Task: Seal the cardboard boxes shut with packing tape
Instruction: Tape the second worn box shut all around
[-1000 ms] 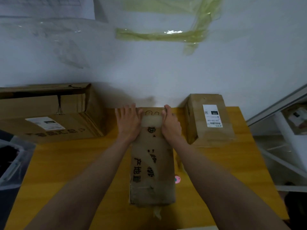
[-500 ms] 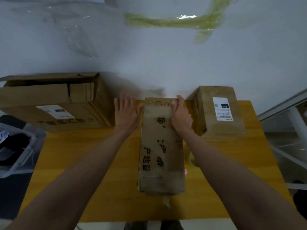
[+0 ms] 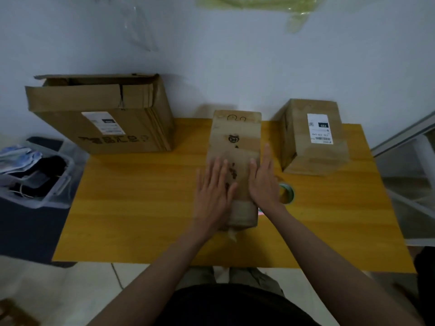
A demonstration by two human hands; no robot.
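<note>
The narrow box (image 3: 236, 165) is lying in the middle of the yellow table (image 3: 141, 208), long side running from 12 to 6 o'clock. Both hands are resting flat on its near half. The left hand (image 3: 215, 196) is pressing the top near the left edge w/ fingers straight and spread, not gripping anything. The right hand (image 3: 264, 184) is lying along the right edge, fingers also straight and together, holding nothing. The hands look blurred, so probably they are sliding, smoothing the tape down.

A band of tape is showing across the near end of the box, and a loose tail (image 3: 231, 235) is hanging at 6 o'clock, touching the table. The tape roll (image 3: 287, 192) is sitting at about 3 o'clock, just beside the right hand, partly hidden by it.

At 10 o'clock the big box (image 3: 101, 118) is standing w/ its top flaps not closed; at 2 o'clock a labelled box (image 3: 315, 137) is standing.

Risks, as I am judging: if the pressing is uneven, tape is wrinkling or trapping air. The loose tail is maybe sticking to the table. The right wrist is maybe knocking the roll away.
</note>
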